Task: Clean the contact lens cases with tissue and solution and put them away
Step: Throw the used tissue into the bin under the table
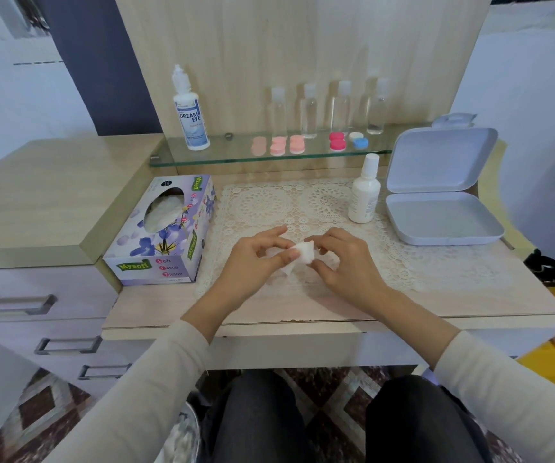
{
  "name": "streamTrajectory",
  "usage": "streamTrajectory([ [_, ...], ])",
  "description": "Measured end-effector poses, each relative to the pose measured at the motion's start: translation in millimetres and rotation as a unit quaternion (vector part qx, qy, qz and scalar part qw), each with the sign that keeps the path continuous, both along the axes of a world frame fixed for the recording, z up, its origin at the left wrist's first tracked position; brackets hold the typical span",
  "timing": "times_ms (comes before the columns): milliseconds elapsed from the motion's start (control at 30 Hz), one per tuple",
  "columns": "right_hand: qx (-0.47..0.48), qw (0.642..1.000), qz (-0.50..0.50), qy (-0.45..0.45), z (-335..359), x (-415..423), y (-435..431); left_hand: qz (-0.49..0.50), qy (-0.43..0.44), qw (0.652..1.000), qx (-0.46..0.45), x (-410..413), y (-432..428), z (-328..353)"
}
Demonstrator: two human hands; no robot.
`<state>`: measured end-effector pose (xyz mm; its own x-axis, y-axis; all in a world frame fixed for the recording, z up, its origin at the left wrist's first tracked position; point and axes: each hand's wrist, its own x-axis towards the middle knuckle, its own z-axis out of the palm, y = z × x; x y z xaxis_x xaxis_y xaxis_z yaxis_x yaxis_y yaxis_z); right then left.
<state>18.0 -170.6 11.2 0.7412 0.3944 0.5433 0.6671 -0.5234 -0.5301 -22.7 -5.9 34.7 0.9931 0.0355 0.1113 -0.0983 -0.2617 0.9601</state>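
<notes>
Over the lace mat, my left hand (256,259) and my right hand (339,259) hold a small white piece, apparently part of a contact lens case (305,252), together with a crumpled white tissue (286,267). My left thumb presses the white piece and my right fingers pinch it from the other side. Several lens cases lie on the glass shelf (202,158): pale pink ones (278,146), a bright pink one (337,141) and a blue and white one (359,139). A small white solution bottle (364,192) stands right of my hands.
A tissue box (166,232) sits at the left of the desk. An open grey box (443,202) lies at the right. A large solution bottle (189,111) and several clear bottles (309,111) stand on the shelf. Drawers are at the lower left.
</notes>
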Motion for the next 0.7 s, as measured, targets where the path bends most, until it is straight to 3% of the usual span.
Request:
streamTrajectory([
  [133,0.056,0.998,0.012,-0.005,9,-4,3,0.008,0.025,0.997,-0.071,-2,-2,6],
  [267,0.139,0.987,0.037,0.065,14,-14,1,0.031,0.016,0.996,-0.086,-5,-4,4],
  [633,0.201,0.979,-0.022,0.043,15,-12,-7,0.076,0.017,0.99,-0.118,-5,-2,-1],
  [700,0.175,0.983,-0.051,0.024,16,-7,-15,0.08,0.011,0.991,-0.106,-6,0,-3],
])
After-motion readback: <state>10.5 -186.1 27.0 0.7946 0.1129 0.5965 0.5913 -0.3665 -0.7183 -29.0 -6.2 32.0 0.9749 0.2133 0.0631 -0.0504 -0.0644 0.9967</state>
